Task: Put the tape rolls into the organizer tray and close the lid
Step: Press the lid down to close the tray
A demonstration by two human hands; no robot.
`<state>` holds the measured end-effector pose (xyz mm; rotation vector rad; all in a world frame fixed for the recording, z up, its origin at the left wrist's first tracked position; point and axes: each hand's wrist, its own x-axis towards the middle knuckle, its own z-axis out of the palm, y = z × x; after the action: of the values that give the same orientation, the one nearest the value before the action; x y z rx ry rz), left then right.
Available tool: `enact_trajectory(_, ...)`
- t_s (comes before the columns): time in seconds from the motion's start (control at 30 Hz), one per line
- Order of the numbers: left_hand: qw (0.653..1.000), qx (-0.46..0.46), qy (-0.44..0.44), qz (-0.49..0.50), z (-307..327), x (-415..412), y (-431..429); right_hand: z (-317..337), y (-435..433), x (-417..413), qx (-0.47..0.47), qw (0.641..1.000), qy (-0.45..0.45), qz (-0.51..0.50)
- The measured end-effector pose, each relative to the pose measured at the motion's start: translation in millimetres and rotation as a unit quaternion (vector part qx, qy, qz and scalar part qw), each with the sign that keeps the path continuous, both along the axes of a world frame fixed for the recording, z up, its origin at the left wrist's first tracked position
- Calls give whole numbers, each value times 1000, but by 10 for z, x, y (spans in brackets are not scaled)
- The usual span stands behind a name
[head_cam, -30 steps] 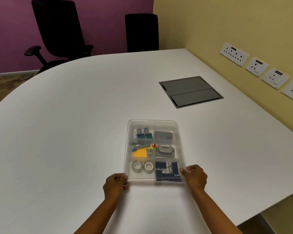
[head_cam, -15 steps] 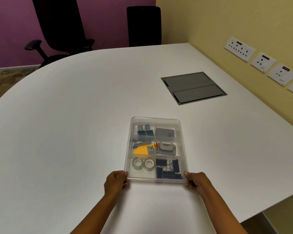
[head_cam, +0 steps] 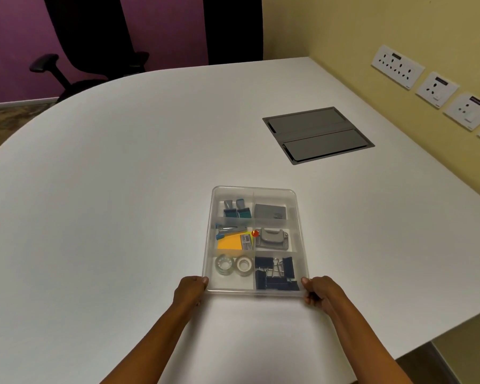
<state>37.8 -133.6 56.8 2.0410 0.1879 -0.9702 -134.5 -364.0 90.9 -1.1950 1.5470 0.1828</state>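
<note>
A clear plastic organizer tray (head_cam: 299, 217) sits on the white table, its translucent lid lying flat over the compartments. Two tape rolls, a clear one (head_cam: 224, 264) and a white one (head_cam: 244, 264), lie side by side in the near left compartment. My left hand (head_cam: 189, 292) grips the tray's near left corner. My right hand (head_cam: 317, 291) grips the near right corner. Black binder clips (head_cam: 276, 274) fill the near right compartment.
Other compartments hold a stapler with yellow sticky notes (head_cam: 230, 239), a grey punch (head_cam: 272, 239), teal clips (head_cam: 236, 208) and a grey box (head_cam: 269, 211). A grey cable hatch (head_cam: 317, 134) is set in the table. Wall sockets (head_cam: 396, 65) at right, office chairs (head_cam: 92, 42) behind.
My right hand slid from the tray's near rim down onto its near right corner. The tray sits a little nearer to me; the view tilted down.
</note>
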Motion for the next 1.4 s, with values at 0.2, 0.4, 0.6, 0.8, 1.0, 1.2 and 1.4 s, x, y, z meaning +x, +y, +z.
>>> enact_trajectory(0.2, 995, 3, -80, -52, 55, 35, 136, -29, -81, -69, -76, 991, -5, 106)
enact_trajectory(0.4, 982, 28, -134, -128, 111, 205, 12, -22, -242, 5, -104, 983, -17, 153)
enact_trajectory(0.6, 977, 15, -149, -151, 124, 593, -367, 43, -568, 400, -86, 985, -5, 147)
enact_trajectory(0.8, 971, 44, -161, -168, 180, 1120, -856, 65, -943, 860, -45, 994, -32, 92)
enact_trajectory(1.0, 977, 35, -163, -131, 241, 1590, -1306, 58, -1315, 1398, -58, 995, -70, 46)
enact_trajectory(1.2, 988, 5, -108, -106, 233, 1891, -1554, 23, -1601, 1773, -53, 994, -88, 37)
enact_trajectory(1.4, 989, 21, -75, -129, 165, 2022, -1588, -26, -1693, 1852, 26, 998, -49, 27)
